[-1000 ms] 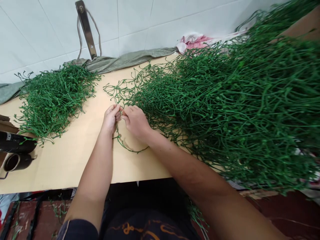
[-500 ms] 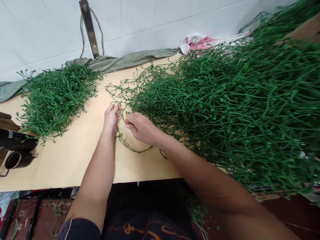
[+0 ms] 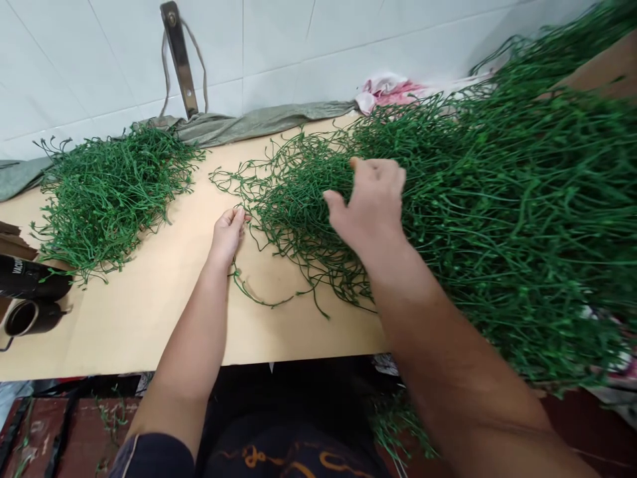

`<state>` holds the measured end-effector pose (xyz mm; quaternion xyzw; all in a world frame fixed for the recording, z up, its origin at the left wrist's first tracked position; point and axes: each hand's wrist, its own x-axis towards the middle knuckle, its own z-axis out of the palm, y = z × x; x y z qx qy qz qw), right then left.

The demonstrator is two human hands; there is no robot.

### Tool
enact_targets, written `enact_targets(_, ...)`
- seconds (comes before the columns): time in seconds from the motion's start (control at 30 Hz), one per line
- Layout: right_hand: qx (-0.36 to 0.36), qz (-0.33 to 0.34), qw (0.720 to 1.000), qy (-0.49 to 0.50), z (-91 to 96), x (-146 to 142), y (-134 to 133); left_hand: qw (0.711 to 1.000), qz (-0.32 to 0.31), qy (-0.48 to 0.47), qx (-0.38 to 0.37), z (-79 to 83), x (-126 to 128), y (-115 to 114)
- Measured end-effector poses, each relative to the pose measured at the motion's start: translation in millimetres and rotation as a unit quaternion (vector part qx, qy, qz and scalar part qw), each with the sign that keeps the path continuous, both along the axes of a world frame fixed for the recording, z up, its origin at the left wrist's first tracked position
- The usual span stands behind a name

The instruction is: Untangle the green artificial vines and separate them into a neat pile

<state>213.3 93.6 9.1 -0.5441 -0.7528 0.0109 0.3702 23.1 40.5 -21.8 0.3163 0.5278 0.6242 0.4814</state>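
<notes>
My left hand (image 3: 229,232) is closed in a pinch just above the table (image 3: 189,279), by the left tip of a large heap of thin green stems (image 3: 478,219). A green stem (image 3: 256,297) curves out from below this hand across the table; the pinched end is mostly hidden by the fingers. My right hand (image 3: 375,202), slightly blurred, is over the large heap with thumb and fingers apart and nothing seen in it. The stems look wiry, with small knobs and forked tips.
To the left lies a smaller pile of green stems (image 3: 119,192). A black flask (image 3: 34,279) and a dark mug (image 3: 37,317) stand at the left edge. Rolled grey cloth (image 3: 269,119) runs along the tiled wall. Another person's arm (image 3: 602,70) reaches in at upper right.
My right hand has left the spot beside my left hand, moving right and away from me over the large heap, and its fingers have opened. My left hand has shifted slightly right.
</notes>
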Motion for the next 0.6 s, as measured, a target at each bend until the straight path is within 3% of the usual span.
enact_targets(0.07,-0.053,0.064,0.996,-0.032,1.2,-17.2,-9.8,1.0,-0.009,0.021,0.005,-1.8,0.6,0.2)
enact_targets(0.17,-0.173,0.19,0.965,-0.058,1.0,-45.6,-26.8,0.999,-0.02,0.038,0.016,-5.0,0.0,1.2)
enact_targets(0.23,-0.208,0.222,0.951,-0.058,-1.4,-59.1,-34.2,0.998,-0.029,0.044,0.027,-7.5,-0.6,2.5)
enact_targets(0.47,-0.077,0.205,0.976,-0.008,-13.0,-66.3,-33.4,0.996,-0.045,0.072,0.033,-10.3,1.9,2.6)
enact_targets(0.6,-0.022,0.26,0.962,0.083,-16.0,-65.9,-35.4,0.999,-0.044,0.024,0.005,-4.4,3.0,-0.8)
